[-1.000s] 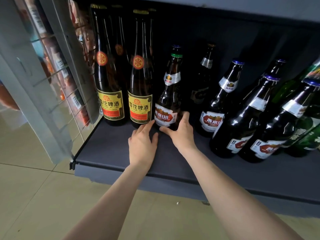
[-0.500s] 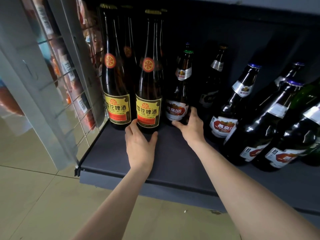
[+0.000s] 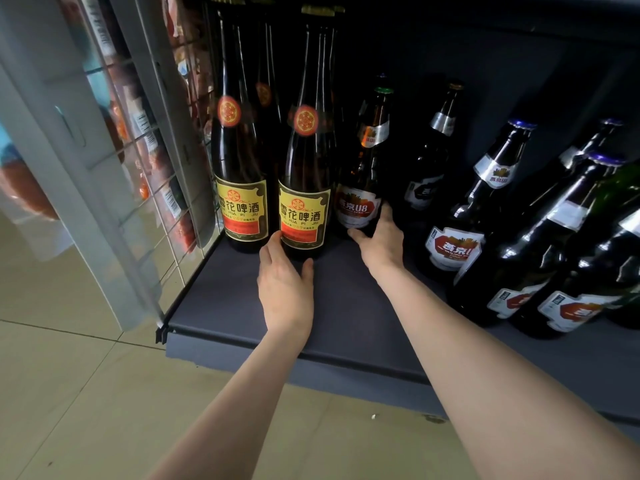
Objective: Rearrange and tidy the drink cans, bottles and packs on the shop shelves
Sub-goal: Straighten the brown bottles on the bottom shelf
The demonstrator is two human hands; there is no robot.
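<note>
Two tall dark bottles with yellow and red labels stand at the shelf's left end. My left hand [image 3: 285, 285] lies on the shelf and cups the base of the right tall bottle [image 3: 304, 188] between forefinger and thumb. Just right of it stands a shorter brown U8 beer bottle [image 3: 363, 174] with a green cap. My right hand [image 3: 381, 244] holds its base, thumb in front and fingers behind. More tall bottles stand behind the front pair, mostly hidden.
Several dark beer bottles [image 3: 460, 216] with white and red labels fill the right of the grey shelf [image 3: 346, 323]; those at the far right lean. A wire mesh panel [image 3: 156, 188] with hanging packets closes the left side. Beige floor tiles lie below.
My left hand has slid left from beside the U8 bottle to the base of the right tall bottle. My right hand stays on the U8 bottle. The view has moved closer.
</note>
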